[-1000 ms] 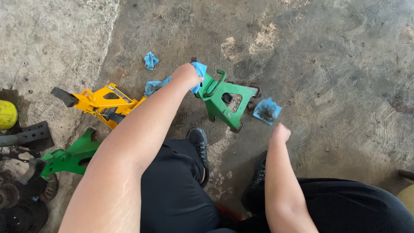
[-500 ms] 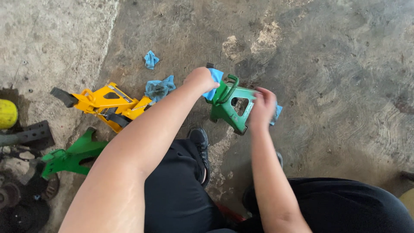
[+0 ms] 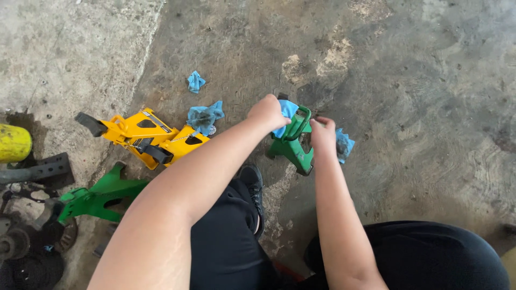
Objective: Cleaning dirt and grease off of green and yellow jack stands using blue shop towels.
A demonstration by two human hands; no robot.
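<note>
A green jack stand point(image 3: 293, 147) lies on the concrete floor in front of my knees. My left hand point(image 3: 267, 113) is closed on a blue rag point(image 3: 287, 111) and presses it against the stand's top by its green handle loop. My right hand point(image 3: 323, 134) grips the stand's right side. Another blue rag point(image 3: 344, 145) lies on the floor just right of that hand, partly hidden by it.
A yellow jack stand point(image 3: 144, 137) lies to the left, with a second green stand point(image 3: 99, 196) below it. Two crumpled blue rags point(image 3: 205, 117) point(image 3: 195, 81) rest on the floor. Dark metal parts point(image 3: 32, 236) and a yellow cylinder point(image 3: 13, 143) crowd the left edge.
My right hand came up from the floor and took hold of the green stand. The left hand with the rag shifted right along the stand, which has turned more upright.
</note>
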